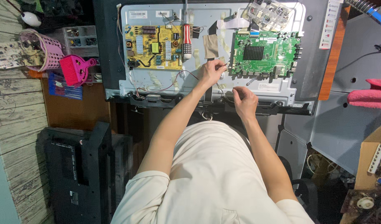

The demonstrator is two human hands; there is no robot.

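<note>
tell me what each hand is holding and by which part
The left hand pinches a thin wire near its end, beside the green circuit board. The right hand is closed as if pinching the wire lower down; exact hold cannot be told.

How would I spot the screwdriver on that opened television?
Find the grey metal back panel of the opened television. Between its yellow circuit board and green circuit board lies the red-and-white-handled screwdriver, pointing away from the person. It is the only loose tool lying there.

What the hands pinch is too small to tell; the pink cloth is cut off.
</note>
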